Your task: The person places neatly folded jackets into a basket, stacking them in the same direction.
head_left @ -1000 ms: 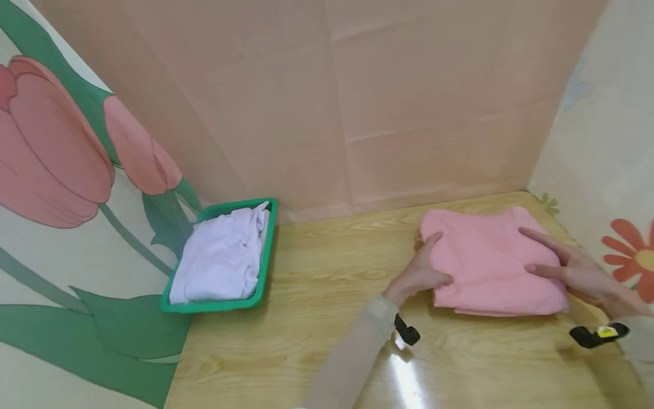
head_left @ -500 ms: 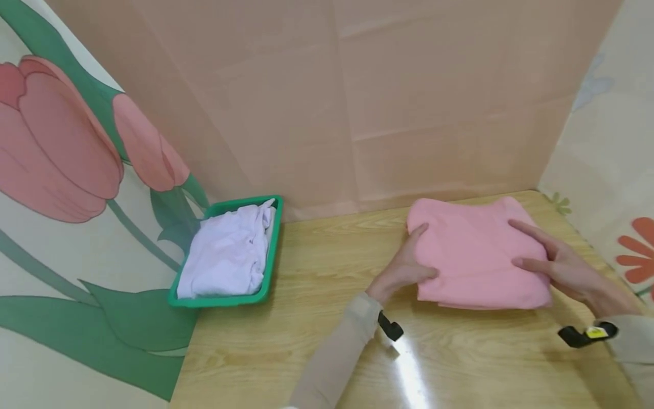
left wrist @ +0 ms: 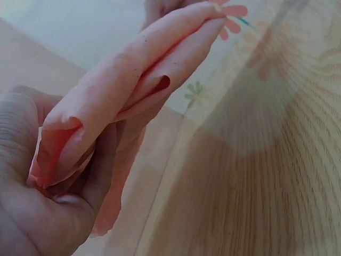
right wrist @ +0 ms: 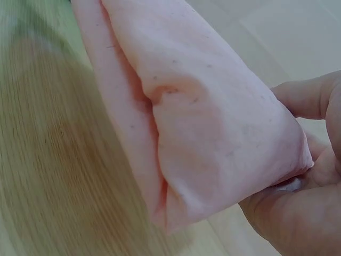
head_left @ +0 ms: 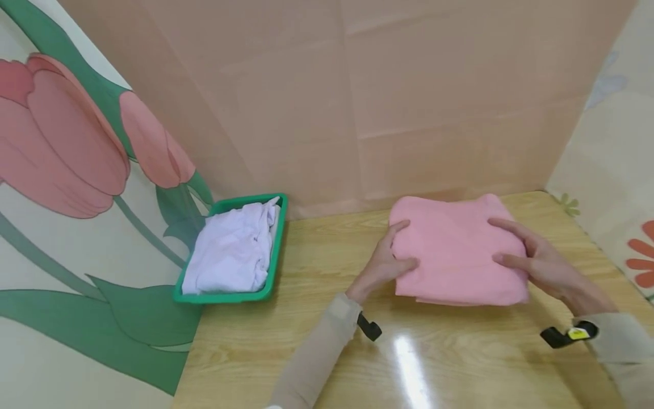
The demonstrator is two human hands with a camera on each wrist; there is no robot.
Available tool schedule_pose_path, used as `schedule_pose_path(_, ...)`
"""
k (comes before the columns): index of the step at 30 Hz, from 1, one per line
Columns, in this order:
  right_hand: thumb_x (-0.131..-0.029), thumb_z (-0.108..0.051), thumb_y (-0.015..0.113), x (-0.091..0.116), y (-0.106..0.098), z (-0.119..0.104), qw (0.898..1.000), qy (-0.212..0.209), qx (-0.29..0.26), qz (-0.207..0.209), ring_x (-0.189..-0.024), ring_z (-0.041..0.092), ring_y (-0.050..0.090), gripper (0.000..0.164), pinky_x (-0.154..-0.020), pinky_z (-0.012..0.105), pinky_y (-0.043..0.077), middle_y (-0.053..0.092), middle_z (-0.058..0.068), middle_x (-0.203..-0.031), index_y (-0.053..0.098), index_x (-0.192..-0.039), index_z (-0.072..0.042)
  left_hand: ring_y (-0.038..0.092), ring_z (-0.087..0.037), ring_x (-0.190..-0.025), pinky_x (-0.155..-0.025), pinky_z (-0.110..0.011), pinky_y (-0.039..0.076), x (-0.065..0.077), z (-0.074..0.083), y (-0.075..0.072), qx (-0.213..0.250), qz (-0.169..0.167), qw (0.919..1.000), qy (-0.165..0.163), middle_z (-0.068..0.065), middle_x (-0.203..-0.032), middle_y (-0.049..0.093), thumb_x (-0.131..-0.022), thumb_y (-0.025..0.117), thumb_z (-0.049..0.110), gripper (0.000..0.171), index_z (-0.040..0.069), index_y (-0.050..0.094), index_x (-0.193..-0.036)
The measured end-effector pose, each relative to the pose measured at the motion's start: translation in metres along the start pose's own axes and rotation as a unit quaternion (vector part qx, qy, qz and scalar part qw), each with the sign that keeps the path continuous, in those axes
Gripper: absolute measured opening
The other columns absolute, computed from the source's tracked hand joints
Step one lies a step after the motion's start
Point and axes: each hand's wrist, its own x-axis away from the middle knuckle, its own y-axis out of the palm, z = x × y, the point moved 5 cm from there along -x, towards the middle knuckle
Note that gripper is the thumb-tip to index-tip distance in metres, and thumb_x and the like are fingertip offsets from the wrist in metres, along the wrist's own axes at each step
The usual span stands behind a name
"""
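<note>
A folded pink cloth (head_left: 455,250) is held up between my two hands over the wooden table. My left hand (head_left: 379,266) grips its left edge, thumb on top and fingers underneath. In the left wrist view the left hand (left wrist: 48,197) holds the layered folds of the pink cloth (left wrist: 122,80), which stands apart from the wood. My right hand (head_left: 552,272) grips the right edge. The right wrist view has the right hand (right wrist: 303,208) pinching a corner of the pink cloth (right wrist: 213,138). Whether it is a garment or a towel cannot be told.
A green plastic basket (head_left: 219,297) stands at the table's back left, with a folded pale lilac cloth (head_left: 230,250) inside. The wooden table (head_left: 327,318) meets a beige-covered wall (head_left: 286,113) behind. Painted walls with flowers close off both sides.
Both hands have carried the pink cloth leftward and slightly up, away from the right wall. The view has shifted a little; the green basket stays in its place.
</note>
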Motion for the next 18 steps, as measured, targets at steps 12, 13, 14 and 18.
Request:
schedule_pose_path(12, -0.103, 0.013, 0.055, -0.023, 0.04, -0.013, 0.998, -0.035, -0.031, -0.044, -0.104, 0.011, 0.068, 0.078, -0.075, 0.037, 0.065, 0.05, 0.004, -0.138, 0.026, -0.17, -0.017, 0.056, -0.016, -0.126, -0.102, -0.038, 0.055, 0.016, 0.008, -0.045, -0.021, 0.036, 0.9986, 0.035, -0.006, -0.156, 0.05, -0.083, 0.08, -0.004, 0.091, 0.036, 0.047, -0.158)
schedule_pose_path(13, -0.103, 0.014, 0.054, -0.025, 0.044, -0.014, 0.997, -0.038, -0.044, -0.053, -0.104, 0.012, 0.069, 0.079, -0.075, 0.037, 0.065, 0.052, 0.005, -0.137, 0.025, -0.17, -0.016, 0.055, -0.017, -0.129, -0.104, -0.041, 0.053, 0.018, 0.008, -0.049, -0.026, 0.041, 0.9983, 0.033, -0.004, -0.158, 0.048, -0.083, 0.079, -0.003, 0.09, 0.036, 0.047, -0.157)
schedule_pose_path(14, -0.103, 0.014, 0.053, -0.028, 0.048, -0.014, 0.996, -0.04, -0.052, -0.06, -0.104, 0.013, 0.069, 0.079, -0.075, 0.037, 0.065, 0.052, 0.005, -0.137, 0.024, -0.17, -0.015, 0.053, -0.018, -0.132, -0.107, -0.044, 0.051, 0.02, 0.009, -0.054, -0.032, 0.047, 0.9979, 0.032, -0.003, -0.16, 0.047, -0.083, 0.079, -0.002, 0.09, 0.037, 0.047, -0.157)
schedule_pose_path(18, -0.104, 0.012, 0.054, -0.04, 0.064, -0.017, 0.995, -0.044, -0.05, -0.071, -0.103, 0.013, 0.069, 0.078, -0.075, 0.037, 0.065, 0.05, 0.008, -0.139, 0.023, -0.17, -0.016, 0.049, -0.023, -0.139, -0.112, -0.053, 0.047, 0.026, 0.013, -0.072, -0.045, 0.072, 0.9959, 0.031, -0.002, -0.165, 0.043, -0.081, 0.077, -0.002, 0.089, 0.037, 0.048, -0.156)
